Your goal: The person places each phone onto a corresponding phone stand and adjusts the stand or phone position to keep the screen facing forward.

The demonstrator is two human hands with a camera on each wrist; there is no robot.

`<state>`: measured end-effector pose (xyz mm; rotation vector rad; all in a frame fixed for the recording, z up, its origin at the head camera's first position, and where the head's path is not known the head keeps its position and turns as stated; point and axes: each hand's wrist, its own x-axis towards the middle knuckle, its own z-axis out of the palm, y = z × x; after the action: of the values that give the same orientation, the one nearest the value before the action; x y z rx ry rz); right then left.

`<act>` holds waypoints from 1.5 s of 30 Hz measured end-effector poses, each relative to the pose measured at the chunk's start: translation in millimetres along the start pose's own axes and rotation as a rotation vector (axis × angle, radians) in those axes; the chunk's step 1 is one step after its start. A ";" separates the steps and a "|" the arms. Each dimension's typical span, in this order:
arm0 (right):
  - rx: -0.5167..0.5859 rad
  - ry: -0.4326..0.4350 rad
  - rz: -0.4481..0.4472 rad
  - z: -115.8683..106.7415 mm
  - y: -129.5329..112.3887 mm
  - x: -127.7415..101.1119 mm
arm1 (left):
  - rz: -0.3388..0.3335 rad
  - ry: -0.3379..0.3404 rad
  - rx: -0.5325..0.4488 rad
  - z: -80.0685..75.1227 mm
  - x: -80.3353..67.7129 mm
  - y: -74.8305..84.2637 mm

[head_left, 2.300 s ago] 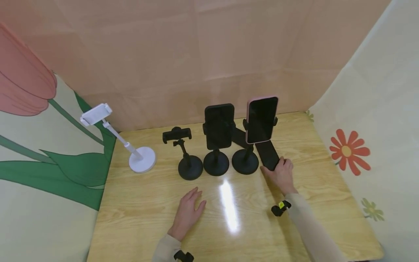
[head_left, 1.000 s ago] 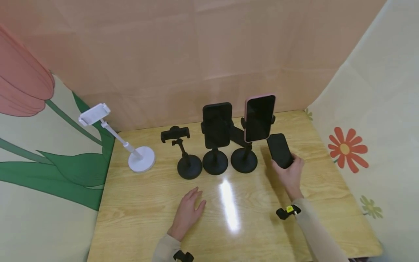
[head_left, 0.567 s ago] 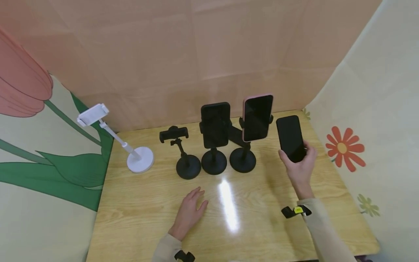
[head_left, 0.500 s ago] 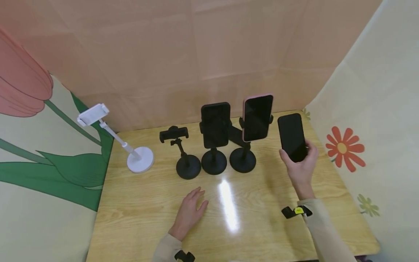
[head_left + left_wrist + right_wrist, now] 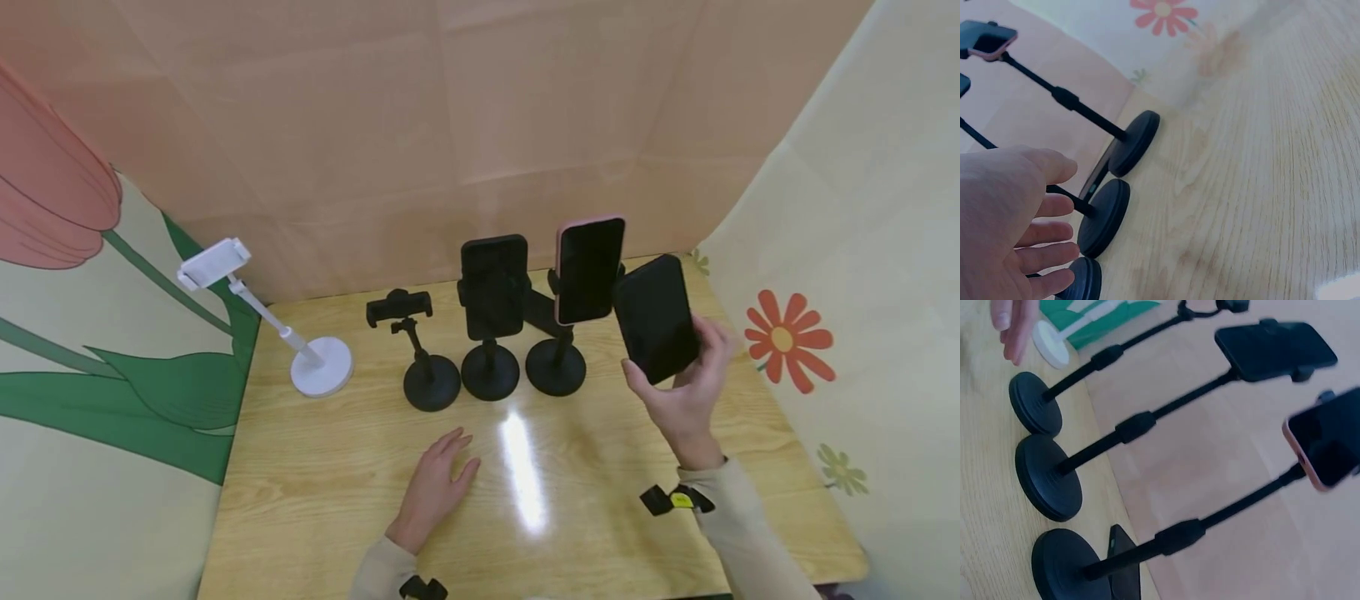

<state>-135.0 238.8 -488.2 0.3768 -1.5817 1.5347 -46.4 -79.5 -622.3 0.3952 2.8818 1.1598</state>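
In the head view my right hand (image 5: pixel 686 396) holds a black smartphone (image 5: pixel 657 319) by its lower end, raised above the table's right side and tilted left. Its top left corner comes close to a pink-edged phone (image 5: pixel 590 271) clamped in the rightmost black phone stand (image 5: pixel 556 367). Beside that, a black phone (image 5: pixel 494 287) sits in the middle black stand (image 5: pixel 491 372). A third black stand (image 5: pixel 431 383) has a bare clamp (image 5: pixel 399 307). My left hand (image 5: pixel 433 492) lies nearest this stand's base, fingers relaxed, holding nothing; the left wrist view shows its palm side (image 5: pixel 997 219).
A white phone stand (image 5: pixel 322 367) with a bare clamp stands at the table's left. Behind the black stands lies another dark flat phone-like slab (image 5: pixel 543 312), partly hidden; the right wrist view also shows this slab (image 5: pixel 1124 565). A pink cloth wall (image 5: pixel 360 167) closes the back.
My right hand has lifted the black smartphone from the table beside the right stand, carried it right and up, then turned its top leftward. The left hand has stayed almost still.
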 end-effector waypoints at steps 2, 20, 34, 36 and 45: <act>0.004 -0.017 -0.038 5.2 -2.9 -2.4 | -0.001 -0.008 -0.006 -1.2 0.1 1.0; -0.102 -0.378 -0.415 27.4 8.9 -56.4 | -0.095 -0.097 -0.319 -19.0 3.9 16.6; -0.119 -0.826 -0.505 30.3 18.8 -100.3 | -0.187 -0.258 -0.724 -51.1 19.7 29.2; -0.133 -0.864 -0.539 31.6 19.5 -101.5 | -0.183 -0.324 -0.805 -56.2 20.7 27.5; -0.192 -0.990 -0.645 33.3 23.2 -108.0 | -0.134 -0.534 -0.967 -65.2 22.3 20.8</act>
<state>-102.6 175.2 -578.8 1.5288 -1.9958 0.6729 -70.0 -104.2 -558.9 0.3688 1.6258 1.8531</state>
